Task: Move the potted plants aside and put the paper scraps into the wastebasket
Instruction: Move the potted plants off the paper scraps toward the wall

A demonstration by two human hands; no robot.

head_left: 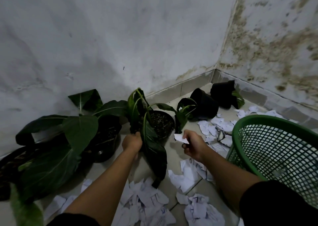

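Black pot (161, 122) with drooping leaves, left hand (132, 142) gripping rim

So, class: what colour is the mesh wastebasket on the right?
Green; the wastebasket shows clearly in the head view.

One view only, worn on the head, looking forward and steeply down into a room corner where two stained walls (154, 36) meet the tiled floor (173, 157). It sits close: both forearms run up from the bottom edge, the left hand (132, 142) and right hand (192, 145) near frame centre. Wide-angle bend shows, the wastebasket (275, 150) curving off right of the right hand's grip, leaves (51, 157) spreading left of the left grip
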